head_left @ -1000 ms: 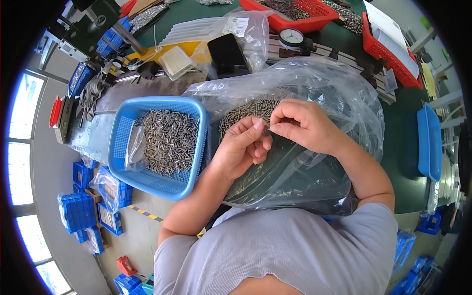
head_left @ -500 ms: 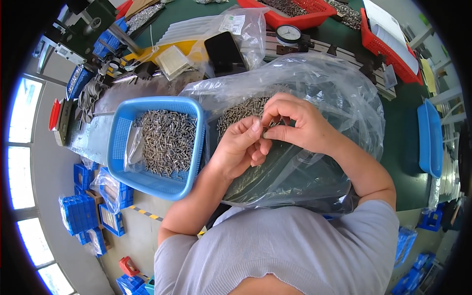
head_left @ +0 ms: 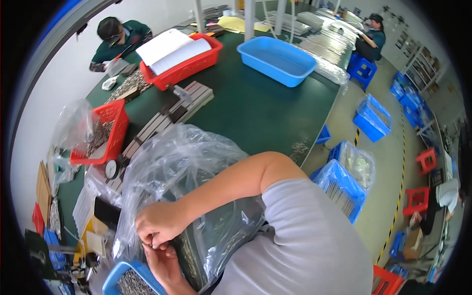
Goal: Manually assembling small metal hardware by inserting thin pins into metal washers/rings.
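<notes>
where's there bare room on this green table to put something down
The widest bare patch of green table lies between the blue tub, the grey slotted trays and the clear plastic bag. It is crowded on the left around the red basket of small metal parts, and around the right hand and left hand.

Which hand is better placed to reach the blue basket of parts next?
Probably the left hand: it lies right beside the basket, while the right hand sits farther off, over the plastic bag.

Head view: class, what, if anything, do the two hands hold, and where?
It cannot be told: right hand and left hand pinch together at the clear plastic bag, fingertips hidden.
</notes>
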The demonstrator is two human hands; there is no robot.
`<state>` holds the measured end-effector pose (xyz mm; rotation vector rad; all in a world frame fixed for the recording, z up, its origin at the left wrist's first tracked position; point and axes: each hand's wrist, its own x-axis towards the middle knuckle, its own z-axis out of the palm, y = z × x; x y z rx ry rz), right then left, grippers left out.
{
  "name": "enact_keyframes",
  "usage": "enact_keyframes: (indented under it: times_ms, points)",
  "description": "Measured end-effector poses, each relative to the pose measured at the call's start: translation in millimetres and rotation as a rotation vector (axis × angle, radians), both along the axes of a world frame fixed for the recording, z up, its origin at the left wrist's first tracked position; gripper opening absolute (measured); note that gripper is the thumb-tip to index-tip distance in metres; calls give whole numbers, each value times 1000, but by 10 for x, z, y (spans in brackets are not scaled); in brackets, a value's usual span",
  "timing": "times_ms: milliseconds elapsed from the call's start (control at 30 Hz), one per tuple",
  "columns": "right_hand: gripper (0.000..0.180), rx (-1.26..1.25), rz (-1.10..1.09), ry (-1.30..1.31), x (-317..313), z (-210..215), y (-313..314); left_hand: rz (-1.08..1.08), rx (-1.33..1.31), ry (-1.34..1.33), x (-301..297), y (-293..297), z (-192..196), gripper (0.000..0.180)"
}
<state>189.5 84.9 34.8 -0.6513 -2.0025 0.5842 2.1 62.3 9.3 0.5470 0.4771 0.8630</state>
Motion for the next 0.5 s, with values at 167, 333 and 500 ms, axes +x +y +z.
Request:
enact_keyframes:
  times_ms: [167,333,500]
  points:
    - [17,-104,-27,-70,49,18,22,-67,-51,-124,-97,95,-16,30]
    - [21,67,-215,-673,175,-28,108,41,-117,-160,-136,95,71,26]
    - [15,175,-265,-677,146,-235,105,19,-128,-196,-74,90,77,23]
